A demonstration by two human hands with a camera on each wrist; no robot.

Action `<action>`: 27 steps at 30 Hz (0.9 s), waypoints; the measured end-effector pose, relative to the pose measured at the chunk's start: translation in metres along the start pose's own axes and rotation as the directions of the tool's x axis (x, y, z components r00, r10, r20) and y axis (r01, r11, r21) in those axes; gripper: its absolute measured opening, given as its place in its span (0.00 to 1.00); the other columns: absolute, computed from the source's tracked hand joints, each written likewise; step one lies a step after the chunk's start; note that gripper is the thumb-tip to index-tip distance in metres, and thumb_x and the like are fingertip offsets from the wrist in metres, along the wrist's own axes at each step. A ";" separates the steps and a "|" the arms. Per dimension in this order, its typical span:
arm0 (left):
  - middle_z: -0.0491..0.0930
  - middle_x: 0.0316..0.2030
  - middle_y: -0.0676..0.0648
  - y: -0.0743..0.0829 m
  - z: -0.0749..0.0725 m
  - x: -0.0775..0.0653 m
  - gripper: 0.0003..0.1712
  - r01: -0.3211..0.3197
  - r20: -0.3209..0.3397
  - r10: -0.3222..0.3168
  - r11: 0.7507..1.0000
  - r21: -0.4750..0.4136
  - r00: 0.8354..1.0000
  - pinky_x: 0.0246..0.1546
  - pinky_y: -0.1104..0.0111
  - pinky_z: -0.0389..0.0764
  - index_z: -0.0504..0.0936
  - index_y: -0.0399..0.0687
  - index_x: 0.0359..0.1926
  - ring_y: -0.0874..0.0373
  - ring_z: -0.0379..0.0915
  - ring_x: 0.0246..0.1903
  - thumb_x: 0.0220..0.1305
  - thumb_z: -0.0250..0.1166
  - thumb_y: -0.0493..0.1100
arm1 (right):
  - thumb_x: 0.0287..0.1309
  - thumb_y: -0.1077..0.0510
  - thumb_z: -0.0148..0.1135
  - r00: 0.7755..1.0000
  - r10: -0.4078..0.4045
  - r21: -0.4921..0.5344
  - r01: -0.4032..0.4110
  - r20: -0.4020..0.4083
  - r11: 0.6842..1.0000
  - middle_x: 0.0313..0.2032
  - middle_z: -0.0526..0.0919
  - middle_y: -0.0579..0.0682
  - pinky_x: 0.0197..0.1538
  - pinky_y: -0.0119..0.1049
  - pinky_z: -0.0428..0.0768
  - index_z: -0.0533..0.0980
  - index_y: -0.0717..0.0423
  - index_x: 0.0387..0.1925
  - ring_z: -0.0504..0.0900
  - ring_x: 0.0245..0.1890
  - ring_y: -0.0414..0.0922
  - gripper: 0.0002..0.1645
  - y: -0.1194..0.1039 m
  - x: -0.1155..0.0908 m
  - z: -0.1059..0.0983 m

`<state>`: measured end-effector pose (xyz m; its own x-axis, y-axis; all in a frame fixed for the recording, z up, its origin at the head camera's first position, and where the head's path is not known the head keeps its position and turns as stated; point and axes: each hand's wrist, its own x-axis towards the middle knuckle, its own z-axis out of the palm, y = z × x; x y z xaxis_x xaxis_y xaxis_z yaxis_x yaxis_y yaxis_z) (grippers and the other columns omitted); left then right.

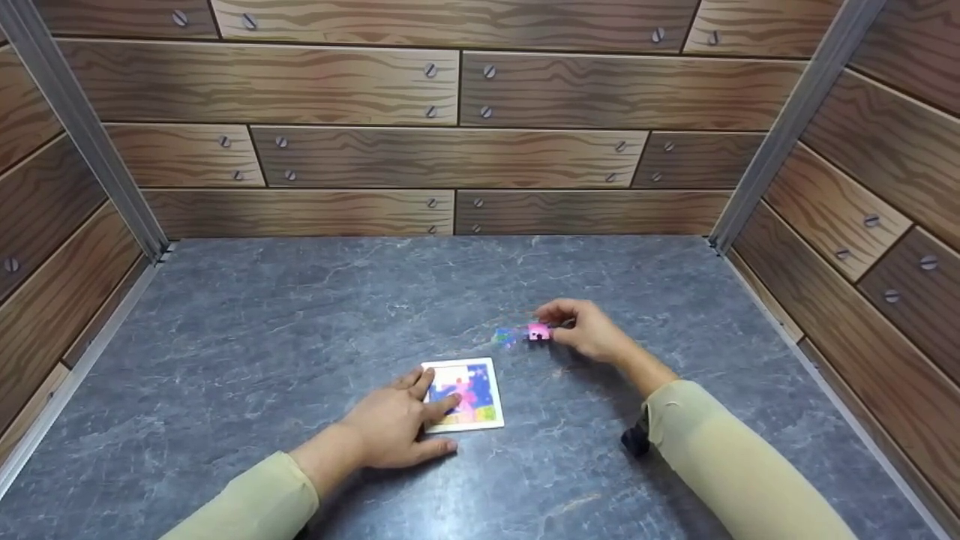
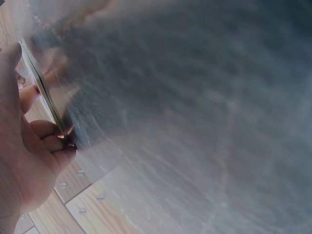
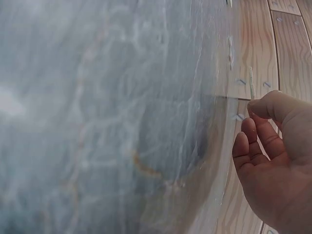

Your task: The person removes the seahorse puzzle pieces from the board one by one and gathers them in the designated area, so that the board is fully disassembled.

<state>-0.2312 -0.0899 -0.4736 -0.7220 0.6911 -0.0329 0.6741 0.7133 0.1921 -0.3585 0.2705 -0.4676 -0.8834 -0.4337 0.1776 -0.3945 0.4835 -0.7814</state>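
A small square jigsaw puzzle (image 1: 478, 394) in a white frame lies on the table, with a blue, pink and yellow picture and a pale patch at its upper left. My left hand (image 1: 394, 424) rests over its left side, one finger on the picture, thumb on the table by the near edge. The left wrist view shows the puzzle edge-on beside the left hand (image 2: 31, 161). My right hand (image 1: 592, 330) pinches a pink puzzle piece (image 1: 538, 331) between thumb and finger, just above the table. In the right wrist view the piece (image 3: 251, 83) appears as a thin upright sliver.
Blue-green puzzle pieces (image 1: 504, 337) lie left of the right hand, too blurred to separate. Wood-patterned walls (image 1: 450, 157) enclose the grey marbled table (image 1: 300, 300) at the back and both sides. Metal posts (image 1: 795, 112) stand at the back corners.
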 end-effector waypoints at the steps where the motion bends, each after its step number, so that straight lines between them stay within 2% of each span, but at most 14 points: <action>1: 0.61 0.75 0.24 0.000 0.000 0.000 0.43 -0.001 -0.001 0.001 1.000 -0.001 1.000 0.71 0.45 0.70 0.71 0.59 0.79 0.30 0.59 0.75 0.75 0.52 0.76 | 0.61 0.73 0.67 1.000 0.005 0.002 -0.005 -0.005 1.000 0.49 0.87 0.67 0.57 0.48 0.81 0.81 0.73 0.55 0.84 0.51 0.61 0.19 0.001 0.000 0.000; 9: 0.61 0.75 0.25 0.000 0.001 0.001 0.43 0.007 0.005 -0.007 1.000 -0.004 1.000 0.71 0.45 0.70 0.70 0.60 0.79 0.31 0.59 0.75 0.74 0.53 0.76 | 0.60 0.76 0.65 0.999 0.020 0.032 -0.019 -0.030 0.999 0.49 0.86 0.71 0.58 0.55 0.80 0.80 0.78 0.54 0.83 0.51 0.65 0.19 0.006 0.000 0.000; 13: 0.62 0.75 0.25 0.000 0.001 0.002 0.43 0.012 0.005 -0.011 1.000 -0.003 1.000 0.71 0.45 0.71 0.70 0.60 0.79 0.31 0.59 0.75 0.74 0.53 0.76 | 0.59 0.76 0.65 0.999 0.025 0.010 -0.025 -0.032 1.000 0.47 0.87 0.69 0.54 0.44 0.81 0.80 0.76 0.53 0.84 0.49 0.60 0.19 0.008 0.000 -0.001; 17: 0.61 0.75 0.26 0.000 0.002 0.002 0.43 0.011 0.006 -0.011 1.000 0.000 1.000 0.71 0.45 0.71 0.71 0.61 0.79 0.31 0.59 0.76 0.74 0.52 0.76 | 0.59 0.75 0.65 0.999 0.047 0.007 -0.047 -0.025 0.999 0.46 0.87 0.65 0.46 0.31 0.79 0.81 0.73 0.53 0.83 0.44 0.52 0.19 0.010 0.000 -0.001; 21: 0.61 0.75 0.25 0.000 0.002 0.002 0.44 0.010 0.007 -0.010 1.000 0.000 1.000 0.71 0.45 0.71 0.70 0.60 0.79 0.31 0.59 0.76 0.74 0.52 0.77 | 0.58 0.75 0.65 0.998 0.068 0.004 -0.068 -0.016 0.998 0.45 0.88 0.62 0.41 0.28 0.78 0.82 0.72 0.54 0.81 0.42 0.47 0.20 0.010 0.000 -0.001; 27: 0.60 0.76 0.26 -0.001 0.001 0.001 0.44 0.012 0.010 -0.012 1.000 0.000 1.000 0.71 0.45 0.71 0.69 0.60 0.80 0.31 0.58 0.76 0.74 0.51 0.77 | 0.58 0.75 0.65 0.998 0.066 -0.005 -0.066 -0.013 0.998 0.46 0.88 0.63 0.46 0.29 0.78 0.82 0.72 0.54 0.82 0.45 0.49 0.21 0.012 0.001 0.001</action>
<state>-0.2326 -0.0893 -0.4747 -0.7284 0.6837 -0.0448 0.6654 0.7215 0.1916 -0.3643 0.2752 -0.4771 -0.9106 -0.3910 0.1337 -0.3369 0.5151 -0.7882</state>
